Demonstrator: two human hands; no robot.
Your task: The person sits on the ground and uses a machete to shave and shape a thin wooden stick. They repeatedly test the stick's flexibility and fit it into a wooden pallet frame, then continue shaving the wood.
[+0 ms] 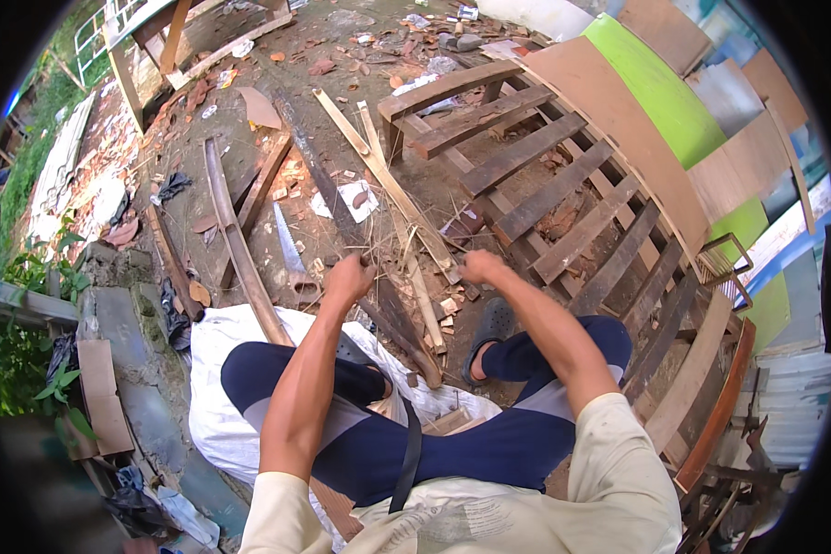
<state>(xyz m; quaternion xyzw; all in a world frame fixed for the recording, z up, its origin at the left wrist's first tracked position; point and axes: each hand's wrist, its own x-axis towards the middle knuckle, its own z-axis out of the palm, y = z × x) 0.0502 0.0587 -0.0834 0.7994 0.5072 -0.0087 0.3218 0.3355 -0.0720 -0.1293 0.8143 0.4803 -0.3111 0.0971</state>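
Note:
I sit with knees apart over a litter of wood scraps. My left hand is closed in front of my left knee, and my right hand is closed at about the same height to the right. Thin pale strands show between the two fists, but what the fingers grip is too fine to make out. Below and between my hands lies a dark timber piece. Pale wooden strips run away from me there. Left of my left hand rests a handsaw with its blade pointing away.
A slatted wooden pallet fills the right side, beside brown and green boards. Long battens lie at left. A white sack spreads under my left leg. A low concrete wall stands further left.

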